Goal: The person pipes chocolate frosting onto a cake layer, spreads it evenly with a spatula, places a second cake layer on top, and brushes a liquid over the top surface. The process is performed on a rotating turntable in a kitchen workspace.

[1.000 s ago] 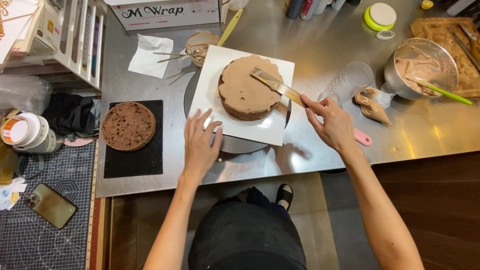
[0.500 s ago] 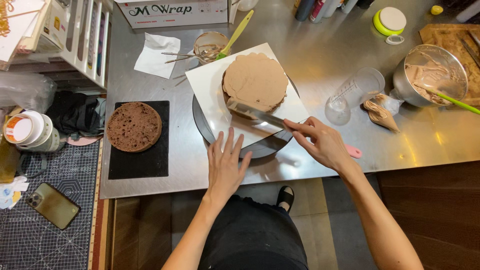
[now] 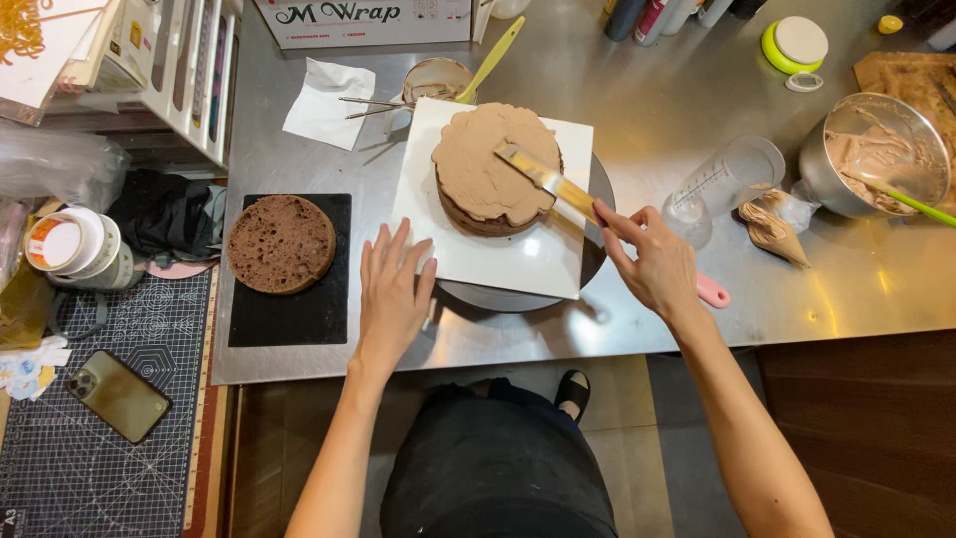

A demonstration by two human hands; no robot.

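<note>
1. The right hand [image 3: 659, 267] is closed in a grip around the pink handle [image 3: 711, 291] of a long flat metal spatula [image 3: 548, 181]. The pointing finger lies along the blade. The blade rests flat on the brown cream on top of the round chocolate cake [image 3: 493, 169].
2. The left hand [image 3: 393, 291] is open, with fingers spread. It holds nothing. Its fingertips touch the near left edge of the square white cake board [image 3: 518, 261] under the cake.
3. The cake sits on that board, and the board sits on a round dark turntable [image 3: 597, 204] on the shiny steel worktop [image 3: 647, 90].
4. Half a second ago the blade was at the near side of the cake. Now it lies on top. The board has turned, and the left hand has moved left.
5. Right of the cake, a metal bowl [image 3: 876, 159] holds brown cream and a green-handled scraper [image 3: 921, 206].
6. Between the cake and that bowl, a clear plastic measuring cup [image 3: 727, 179] lies on its side.
7. Behind the cake, a small round bowl [image 3: 436, 78] holds a yellow-green spatula [image 3: 493, 55].
8. Left of the cake, a bare brown cake layer [image 3: 281, 242] lies on a flat black board [image 3: 299, 314].
</note>
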